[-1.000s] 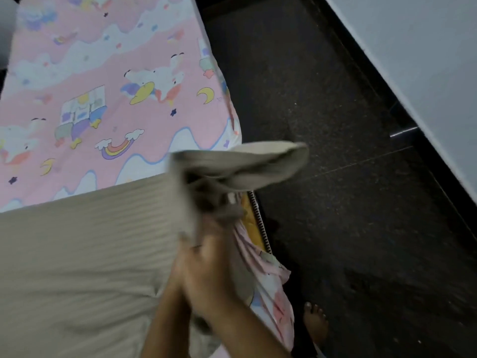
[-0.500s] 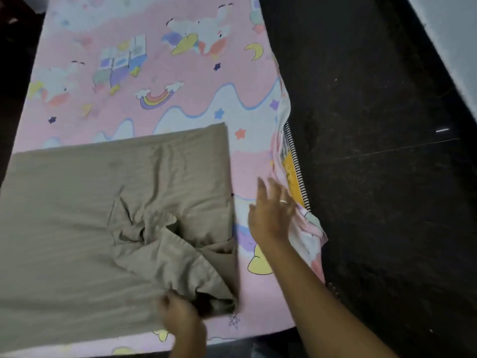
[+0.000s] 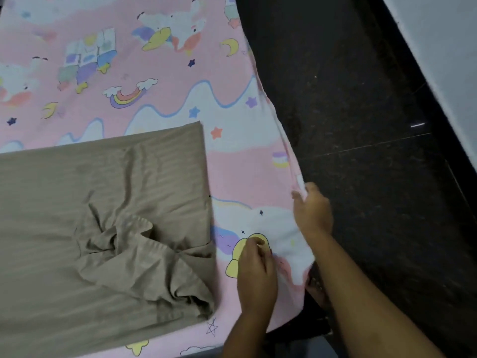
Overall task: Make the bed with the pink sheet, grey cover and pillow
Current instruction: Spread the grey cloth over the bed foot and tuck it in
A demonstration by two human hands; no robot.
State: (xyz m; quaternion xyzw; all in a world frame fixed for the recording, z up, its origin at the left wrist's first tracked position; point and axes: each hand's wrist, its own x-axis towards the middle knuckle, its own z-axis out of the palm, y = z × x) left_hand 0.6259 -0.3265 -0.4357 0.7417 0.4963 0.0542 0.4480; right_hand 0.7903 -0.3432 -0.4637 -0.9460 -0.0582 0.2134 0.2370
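Observation:
The pink cartoon-print sheet (image 3: 165,81) covers the mattress. On its near left part lies the grey-beige cover (image 3: 77,202), folded flat, with a crumpled flap bunched near its right corner. My right hand (image 3: 313,210) grips the sheet's right edge where it hangs over the side of the bed. My left hand (image 3: 255,270) rests on the sheet beside a yellow duck print, fingers curled and pinching the fabric. Neither hand touches the cover. No pillow is in view.
A dark speckled floor (image 3: 361,125) runs along the right side of the bed. A pale wall (image 3: 451,47) rises at the far right. The bed's near corner sits just below my right forearm.
Both hands held the cover up a second ago; it now lies on the bed. My left hand left the cover for the sheet, and my right hand moved out to the sheet's right edge.

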